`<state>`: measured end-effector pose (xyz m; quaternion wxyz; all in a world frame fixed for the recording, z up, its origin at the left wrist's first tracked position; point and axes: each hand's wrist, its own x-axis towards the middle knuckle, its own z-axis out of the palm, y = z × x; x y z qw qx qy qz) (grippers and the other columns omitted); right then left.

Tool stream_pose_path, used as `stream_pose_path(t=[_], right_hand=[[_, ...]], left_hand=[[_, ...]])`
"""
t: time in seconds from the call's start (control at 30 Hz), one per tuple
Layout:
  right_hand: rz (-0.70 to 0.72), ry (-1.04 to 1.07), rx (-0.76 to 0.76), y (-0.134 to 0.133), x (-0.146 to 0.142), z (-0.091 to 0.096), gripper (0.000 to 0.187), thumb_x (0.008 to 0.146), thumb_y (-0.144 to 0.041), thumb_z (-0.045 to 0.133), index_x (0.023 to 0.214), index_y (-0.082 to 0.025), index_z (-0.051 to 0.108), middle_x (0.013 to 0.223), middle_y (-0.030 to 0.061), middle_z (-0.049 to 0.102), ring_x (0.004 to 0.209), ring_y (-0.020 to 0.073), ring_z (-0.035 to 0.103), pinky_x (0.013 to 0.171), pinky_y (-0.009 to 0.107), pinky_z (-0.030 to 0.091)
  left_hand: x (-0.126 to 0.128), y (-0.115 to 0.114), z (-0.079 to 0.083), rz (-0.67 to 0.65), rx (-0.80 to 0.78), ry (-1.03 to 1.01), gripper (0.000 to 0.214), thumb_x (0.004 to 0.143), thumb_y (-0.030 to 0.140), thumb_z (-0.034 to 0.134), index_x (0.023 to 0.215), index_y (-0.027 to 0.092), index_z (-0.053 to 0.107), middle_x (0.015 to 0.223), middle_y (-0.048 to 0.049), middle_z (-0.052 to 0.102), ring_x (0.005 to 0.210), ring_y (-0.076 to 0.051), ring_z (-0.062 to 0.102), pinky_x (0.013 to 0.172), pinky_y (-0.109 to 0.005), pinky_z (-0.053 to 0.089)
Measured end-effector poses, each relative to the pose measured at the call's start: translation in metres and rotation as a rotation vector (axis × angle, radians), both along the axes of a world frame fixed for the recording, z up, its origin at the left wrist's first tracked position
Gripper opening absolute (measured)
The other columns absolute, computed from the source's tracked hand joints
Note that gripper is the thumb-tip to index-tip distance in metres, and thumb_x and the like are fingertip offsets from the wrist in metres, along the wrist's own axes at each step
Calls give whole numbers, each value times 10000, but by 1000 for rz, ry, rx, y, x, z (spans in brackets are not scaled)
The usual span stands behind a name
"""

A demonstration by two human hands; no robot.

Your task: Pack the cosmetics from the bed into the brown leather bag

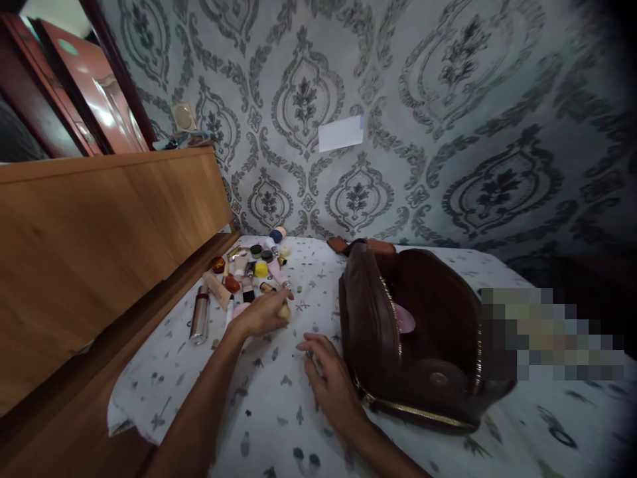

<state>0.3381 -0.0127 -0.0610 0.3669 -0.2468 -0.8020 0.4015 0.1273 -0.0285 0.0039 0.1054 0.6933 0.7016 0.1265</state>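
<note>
My left hand (pixel 266 313) is at the near right edge of a group of cosmetics, its fingers curled around a small pale-yellow item (pixel 284 312) whose kind I cannot make out. Beside that hand are a pink item (pixel 242 309), partly covered, and a white tube (pixel 229 310). My right hand (pixel 328 384) hovers low over the patterned sheet with its fingers apart and nothing in them. Just right of it stands a dark brown handbag (pixel 368 312), unzipped and gaping, with a pink item (pixel 405 319) visible inside.
Left of my left hand lie a silver bottle (pixel 200 317), a beige tube (pixel 217 290), a yellow jar (pixel 261 269), dark-lidded jars (pixel 255 251) and several other cosmetics. A wooden board (pixel 119 219) borders the left side. The patterned wall (pixel 308 86) rises behind. A blurred patch covers the right.
</note>
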Motion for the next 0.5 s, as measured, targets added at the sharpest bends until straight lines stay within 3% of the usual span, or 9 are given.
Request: stream_pose_path(t=[0.1,0.2,0.33,0.43,0.5], right_hand=[[-6,0,-3,1,-1,-3,253,873,-202,441,965,-205,677,1161,110,647,1127,253,610,917,420,534],[-17,9,5,1,-2,-6,248,880,-215,440,961,-207,674,1147,108,646,1119,251,612,940,421,518],[-1,7,8,2,-3,-8,248,888,-214,431,972,-204,664,1150,112,638,1136,247,601,974,422,495],[-4,7,12,3,-3,-9,253,886,-206,423,968,-204,662,1145,110,640,1124,244,606,968,421,499],[-12,20,24,2,-3,-9,247,881,-206,429,955,-206,664,1132,107,647,1109,244,615,949,416,511]], left_hand=[[-2,2,-4,-44,1,-44,506,751,248,667,1237,200,535,1239,-83,612,1126,-260,566,939,-332,451],[-7,2,-3,2,95,-115,402,839,335,614,1215,203,563,1174,-74,644,1070,-237,590,919,-326,462],[-21,2,1,292,312,36,237,938,269,464,1087,176,622,1105,-89,654,1054,-231,579,932,-340,439],[-32,0,-3,506,317,227,237,948,242,444,1064,153,630,1128,-122,638,1115,-266,541,976,-386,400],[-38,0,-9,541,272,266,240,951,243,445,1081,156,626,1146,-129,642,1129,-271,538,968,-398,400]])
